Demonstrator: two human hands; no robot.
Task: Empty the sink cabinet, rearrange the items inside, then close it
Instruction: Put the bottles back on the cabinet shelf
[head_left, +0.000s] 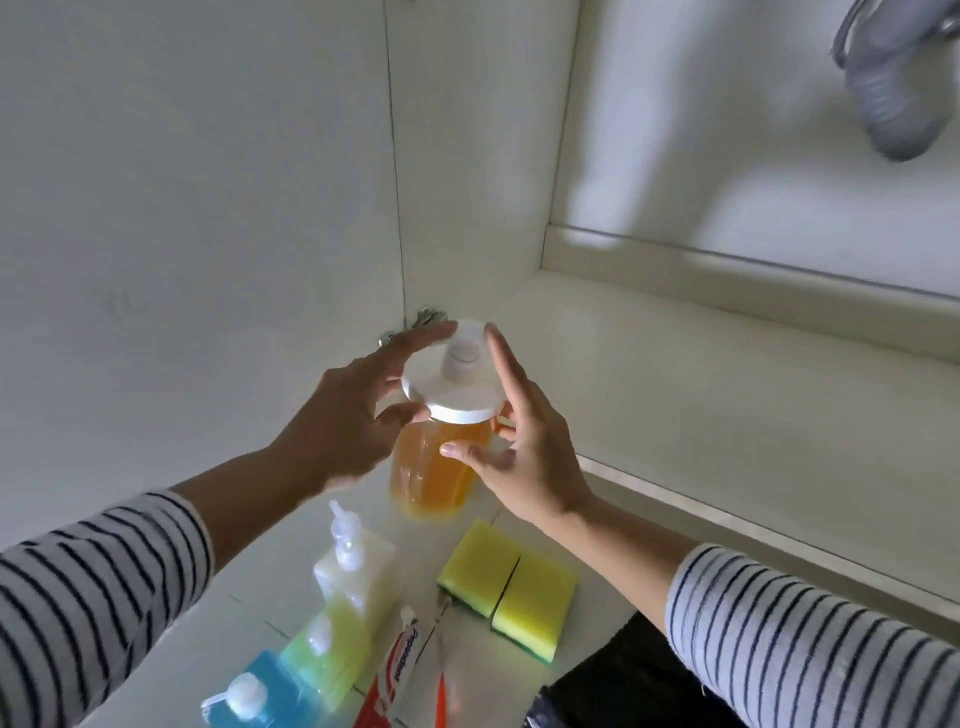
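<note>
Both hands hold the clear jar of orange liquid (434, 475) with its wide white pump lid (451, 375), in front of the open white cabinet (675, 374). The left hand (340, 415) pinches the lid's rim; the right hand (511, 447) has its thumb on the jar's side, fingers loosely spread. Below the jar lie two yellow sponges (506, 587), a white pump bottle (358, 561), then green (327, 654) and blue (265, 691) ones, and a red-and-white toothpaste tube (397, 675), cut off. A blurred grey pipe (893, 83) hangs upper right.

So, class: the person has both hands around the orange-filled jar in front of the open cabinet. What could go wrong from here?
1. The clear jar of orange liquid is held only by fingertips, left hand at the white lid, right hand at its side, so it might slip.
2. If dropped, it could topple the white pump bottle or land on the yellow sponges just below.
</note>
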